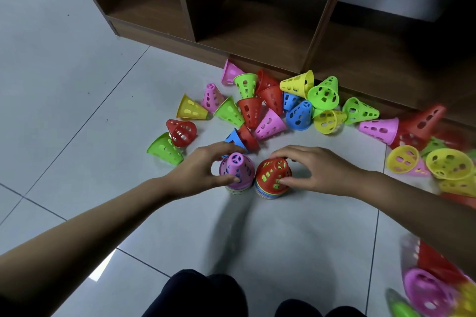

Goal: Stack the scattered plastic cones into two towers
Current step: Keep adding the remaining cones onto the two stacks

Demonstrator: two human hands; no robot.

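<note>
Left hand (198,170): fingers curled round the top of the pink tower (237,170).
Right hand (316,170): fingers curled round the top of the red tower (274,175).
Towers: upright on the floor (283,226), side by side.
Nearest loose: red cone (248,137), lying on its side just beyond the left hand.

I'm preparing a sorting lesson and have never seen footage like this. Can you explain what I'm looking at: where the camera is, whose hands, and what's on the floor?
No machine here: a person wears a camera on the head, looking down at their own arms. The left hand grips a pink-topped tower of nested cones; the right hand grips a red-topped tower beside it. Both stand on the tiled floor. Beyond them loose cones in red, pink, yellow, green and blue lie scattered before a wooden shelf unit.
</note>
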